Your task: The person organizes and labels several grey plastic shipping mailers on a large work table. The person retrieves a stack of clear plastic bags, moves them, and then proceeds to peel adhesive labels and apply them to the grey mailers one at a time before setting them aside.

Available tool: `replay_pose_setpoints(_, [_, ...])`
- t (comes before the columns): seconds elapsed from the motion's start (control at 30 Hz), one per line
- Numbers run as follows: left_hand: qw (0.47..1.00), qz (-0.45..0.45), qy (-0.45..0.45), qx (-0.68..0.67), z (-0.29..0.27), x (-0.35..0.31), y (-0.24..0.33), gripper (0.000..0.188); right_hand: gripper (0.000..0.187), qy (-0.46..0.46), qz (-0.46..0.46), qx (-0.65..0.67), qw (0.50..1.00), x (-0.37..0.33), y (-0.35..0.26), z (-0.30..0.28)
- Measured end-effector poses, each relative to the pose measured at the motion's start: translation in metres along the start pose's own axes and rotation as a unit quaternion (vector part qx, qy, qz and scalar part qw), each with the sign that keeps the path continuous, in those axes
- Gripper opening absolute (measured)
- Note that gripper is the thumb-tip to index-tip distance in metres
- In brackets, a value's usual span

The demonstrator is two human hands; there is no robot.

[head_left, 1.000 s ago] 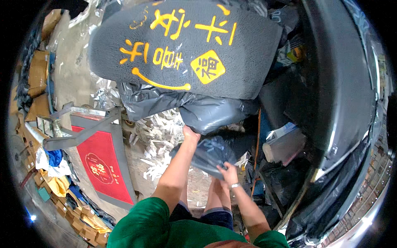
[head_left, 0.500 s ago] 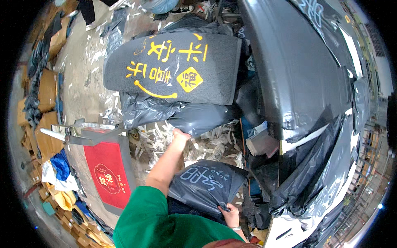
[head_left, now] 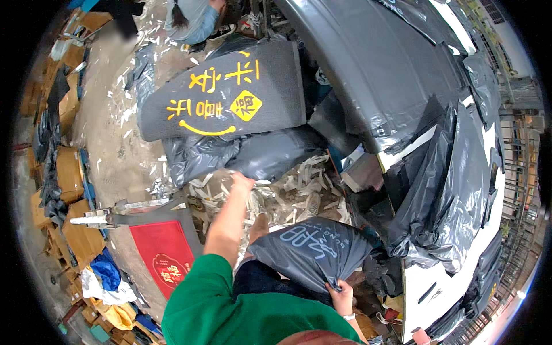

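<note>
My right hand [head_left: 341, 296] pinches the gathered edge of a black plastic bag [head_left: 310, 247] with pale printing, which hangs in front of my legs. My left hand [head_left: 242, 180] reaches forward to the near edge of a second black plastic bag [head_left: 270, 155]. Its fingers are blurred, so whether they grip that plastic cannot be made out. A dark grey floor mat [head_left: 224, 95] with yellow lettering lies on top of the second bag.
A large stack wrapped in black plastic [head_left: 374, 69] stands at the right. On the left lie a red mat [head_left: 164, 253] with a grey border and a metal bar [head_left: 138, 215]. White scraps [head_left: 299, 190] litter the floor. Another person [head_left: 192, 23] sits at the far end.
The view has shifted, and more of the other person shows. My right hand still grips the bag, which is now pulled tauter toward it. My left hand stays near the second bag's edge.
</note>
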State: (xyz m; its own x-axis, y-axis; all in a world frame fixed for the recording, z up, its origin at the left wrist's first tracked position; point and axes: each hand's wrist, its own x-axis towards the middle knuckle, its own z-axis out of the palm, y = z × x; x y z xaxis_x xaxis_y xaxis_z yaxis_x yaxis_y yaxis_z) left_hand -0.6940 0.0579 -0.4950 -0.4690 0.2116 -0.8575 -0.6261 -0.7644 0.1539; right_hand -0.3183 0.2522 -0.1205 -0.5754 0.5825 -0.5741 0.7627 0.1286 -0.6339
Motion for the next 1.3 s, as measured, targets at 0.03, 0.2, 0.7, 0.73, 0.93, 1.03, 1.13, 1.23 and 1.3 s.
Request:
replay_pose_setpoints(0.03, [0.997,0.012,0.077,-0.004,0.039,-0.035,-0.036,0.040,0.032,0.015,0.029,-0.004,0.999,-0.014,0.010,0.011])
replay_pose_setpoints(0.2, [0.992,-0.021,0.056,-0.109,0.049,-0.150,-0.055,0.046,0.032,0.037,0.019,0.016,0.999,-0.042,0.000,0.010])
replay_pose_setpoints(0.7, [0.978,0.133,-0.044,0.157,-0.045,-0.284,0.067,0.052,0.014,0.018,0.088,0.435,0.896,-0.020,-0.126,-0.058])
replay_pose_setpoints(0.73, [0.991,0.027,-0.076,0.108,-0.030,-0.312,0.069,0.051,0.014,0.040,0.092,0.436,0.894,-0.027,-0.132,-0.076])
replay_pose_setpoints(0.93, [0.995,0.036,-0.089,0.039,-0.037,-0.328,0.103,0.053,0.049,0.172,0.095,0.471,0.860,-0.095,-0.189,-0.196])
replay_pose_setpoints(1.03, [0.995,0.075,-0.011,0.067,0.006,-0.371,0.092,0.052,0.054,0.343,-0.169,0.267,0.885,-0.119,-0.162,-0.302])
replay_pose_setpoints(1.13, [0.978,0.147,-0.017,0.146,0.037,-0.392,0.081,0.049,0.043,0.319,-0.385,0.176,0.848,-0.093,-0.199,-0.415])
replay_pose_setpoints(1.23, [0.952,0.195,0.034,0.232,0.058,-0.419,0.065,0.045,0.038,0.414,-0.263,0.379,0.785,-0.024,-0.202,-0.498])
replay_pose_setpoints(1.3, [0.938,0.235,0.033,0.251,0.067,-0.431,0.058,0.041,0.037,0.385,-0.221,0.289,0.848,0.007,-0.185,-0.495])
